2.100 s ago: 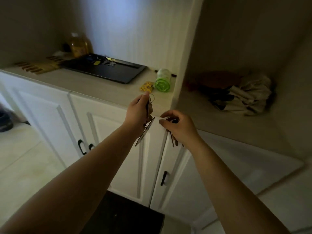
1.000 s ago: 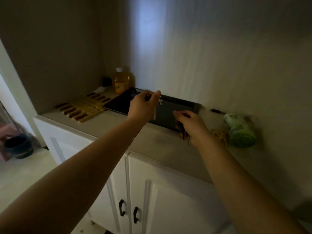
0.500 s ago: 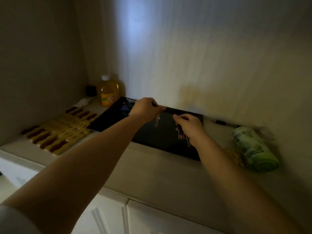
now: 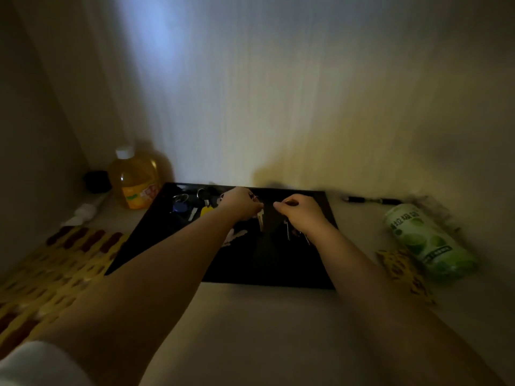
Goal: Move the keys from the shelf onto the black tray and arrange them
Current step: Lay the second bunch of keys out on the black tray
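The black tray (image 4: 267, 268) lies on the countertop against the back wall. Both my hands are over its far half. My left hand (image 4: 241, 203) pinches a key ring, and a silver key (image 4: 260, 218) dangles from it just above the tray. My right hand (image 4: 302, 211) is closed on a second bunch of keys (image 4: 289, 232) that hangs down to the tray surface. Other keys with a blue fob (image 4: 179, 207) and a yellow tag (image 4: 206, 210) lie in the tray's far left corner.
An orange juice bottle (image 4: 136, 181) stands left of the tray near the wall. A yellow and brown slatted mat (image 4: 53, 263) covers the left counter. A green roll (image 4: 426, 242) and a yellow patterned item (image 4: 404, 271) lie right; a dark pen (image 4: 370, 200) rests by the wall.
I turned from the shelf to the counter, carrying a bunch of keys in each hand. Both hands moved out over the tray and have lowered toward its surface.
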